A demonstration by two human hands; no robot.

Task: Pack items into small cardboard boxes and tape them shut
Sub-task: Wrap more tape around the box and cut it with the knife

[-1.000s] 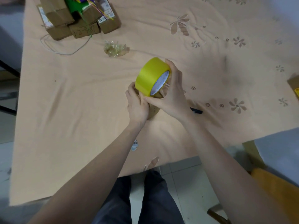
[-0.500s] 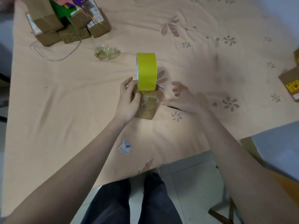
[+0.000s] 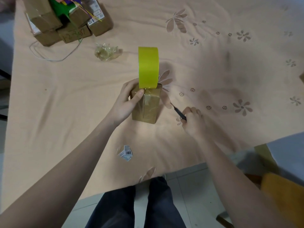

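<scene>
A small cardboard box [image 3: 148, 106] wrapped in clear tape stands upright in the middle of the table. My left hand [image 3: 127, 102] grips its left side, thumb pressed on the top edge. A yellow tape roll [image 3: 148, 67] stands on edge at the box's far top edge, its tape end stuck to the box. My right hand [image 3: 194, 121] is to the right of the box, closed around a thin dark cutter [image 3: 178, 111] whose tip points toward the box.
A pile of taped cardboard boxes [image 3: 65, 18] with coloured strips sits at the far left, a thin wire [image 3: 49, 58] beside it. A crumpled wad of tape [image 3: 106, 51] lies behind the roll. A barcode label scrap [image 3: 125, 153] lies near the table's front edge [image 3: 115, 188].
My right hand let go of the tape roll, moved right and took hold of the dark cutter. The roll now stands at the box's far top edge. My left hand stayed on the box.
</scene>
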